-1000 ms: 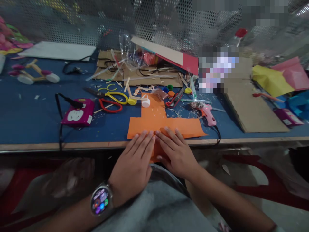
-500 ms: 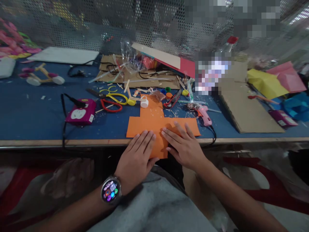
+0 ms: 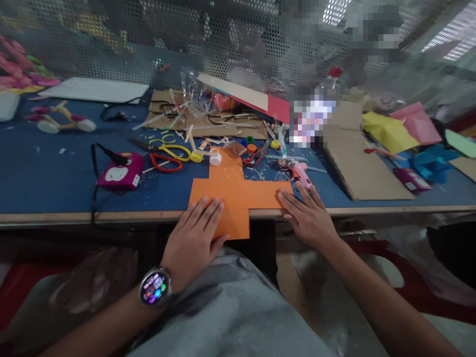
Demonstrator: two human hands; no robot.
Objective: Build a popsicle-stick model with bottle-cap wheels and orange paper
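The fingers [image 3: 203, 210] of the left hand [image 3: 193, 238] lay flat and slightly spread, pressing down on the near-left part of the orange paper [image 3: 238, 191], gripping nothing. The right hand [image 3: 310, 218] was likewise open, fingers fanned, its fingertips touching the right end of the paper's cross arm at the table edge [image 3: 74, 216]. The paper, cut in a cross shape, lay on the blue table surface with its near flap hanging over the edge toward the person's lap. A smartwatch [image 3: 154, 290] sat on the left wrist. Just beyond the right hand lay a pink glue gun [image 3: 300, 173], its cord running off the edge. Farther out on the left were red-handled scissors [image 3: 165, 162], yellow-handled scissors [image 3: 174, 148] and a magenta power socket [image 3: 119, 176] with a black cable. A small white cap [image 3: 215, 157] stood at the paper's far end, with bottle caps and sticks scattered near it, and a cardboard sheet [image 3: 360, 163] lay well to the right. The step in hand looked like smoothing or creasing the paper along the table edge; the next move would probably call for steady, even pressure from both hands so the sheet did not slide off the edge.
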